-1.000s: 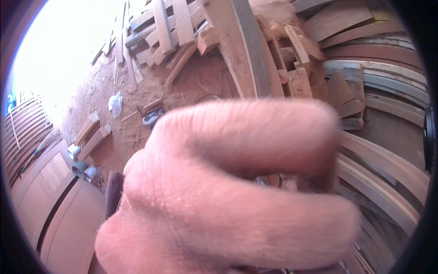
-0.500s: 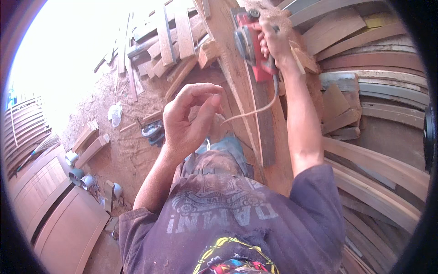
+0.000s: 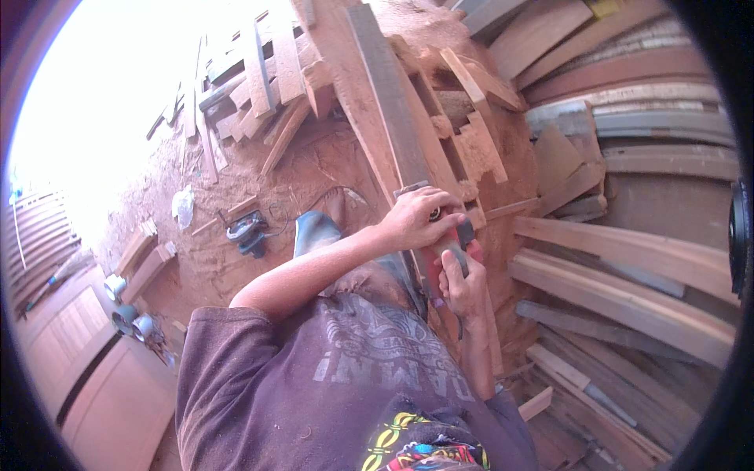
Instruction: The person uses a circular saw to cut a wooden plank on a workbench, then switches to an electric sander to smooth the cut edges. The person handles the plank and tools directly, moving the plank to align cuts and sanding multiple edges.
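Observation:
A red and black electric hand planer [image 3: 431, 271] sits on a long dark-faced board [image 3: 386, 102], close to my body. My right hand [image 3: 465, 286] is wrapped round its rear handle. Over the front of the planer lies my left hand [image 3: 420, 220], its fingers curled at the front knob, which they partly hide. The board runs away from me on top of a wider light-brown timber [image 3: 334, 47]. Most of the planer's base is hidden by my hands and arms.
Stacked planks [image 3: 628, 259] fill the right side. Offcuts [image 3: 255, 78] lie heaped at the far left, and notched scraps [image 3: 475, 145] right of the board. A blue power tool [image 3: 247, 231] rests on the sawdust-covered ground. Wooden panels [image 3: 118, 400] stand at lower left.
My right hand has drawn the planer from the far part of the board back toward my body. My left hand, previously raised and empty, has come down onto the planer's front.

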A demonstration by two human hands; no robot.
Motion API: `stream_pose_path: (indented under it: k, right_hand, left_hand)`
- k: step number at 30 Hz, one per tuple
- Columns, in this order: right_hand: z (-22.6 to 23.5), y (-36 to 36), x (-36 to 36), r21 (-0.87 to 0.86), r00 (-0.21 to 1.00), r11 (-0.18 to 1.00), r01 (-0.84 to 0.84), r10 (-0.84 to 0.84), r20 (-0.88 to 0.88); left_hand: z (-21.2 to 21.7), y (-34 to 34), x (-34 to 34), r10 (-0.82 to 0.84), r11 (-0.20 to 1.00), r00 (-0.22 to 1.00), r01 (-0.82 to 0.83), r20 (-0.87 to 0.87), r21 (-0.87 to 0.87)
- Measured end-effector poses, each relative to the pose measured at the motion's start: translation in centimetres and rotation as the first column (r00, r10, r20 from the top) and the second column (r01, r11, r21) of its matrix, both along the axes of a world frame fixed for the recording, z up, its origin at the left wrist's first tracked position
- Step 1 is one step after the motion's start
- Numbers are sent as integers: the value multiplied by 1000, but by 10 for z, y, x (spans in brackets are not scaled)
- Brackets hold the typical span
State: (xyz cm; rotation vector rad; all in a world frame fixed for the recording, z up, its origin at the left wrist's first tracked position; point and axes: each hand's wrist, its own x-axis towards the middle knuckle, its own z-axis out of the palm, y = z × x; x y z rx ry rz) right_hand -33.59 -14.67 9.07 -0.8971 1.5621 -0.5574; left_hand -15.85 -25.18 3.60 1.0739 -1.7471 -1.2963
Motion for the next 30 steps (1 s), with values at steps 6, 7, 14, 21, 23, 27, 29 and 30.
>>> stream_pose_path:
  k: [6, 7, 14, 21, 23, 27, 29, 30]
  right_hand:
    - [9, 28, -8, -28, 987, 995, 101, -96, 127]
    - [9, 29, -10, -36, 985, 994, 105, -99, 140]
    - [20, 30, -35, -33, 992, 999, 10, -6, 123]
    - [-9, 43, -34, -27, 998, 999, -20, 18, -57]
    - [-9, 29, -30, -11, 998, 1000, -11, 10, -62]
    - [-7, -25, 2, -5, 996, 1000, 2, -3, -84]
    - [-6, -64, 24, -7, 993, 1000, -4, 3, -115]
    - [-5, -90, 37, -4, 991, 1000, -17, 16, -130]
  left_hand:
    - [5, 9, -33, 47, 997, 983, -36, 177, -70]
    - [7, 7, -36, 18, 998, 984, -7, 176, -62]
    - [19, -5, -32, -336, 942, 927, 332, 166, 50]
    - [-23, -24, 17, 123, 951, 991, -100, -61, 294]
    - [-49, -68, 67, 452, 861, 887, -461, 95, 215]
    - [-116, -148, 163, 665, 582, 545, -807, 511, 103]
    - [-124, -169, 180, 682, 539, 574, -813, 454, 218]
    - [-138, -174, 186, 714, 524, 556, -827, 425, 203]
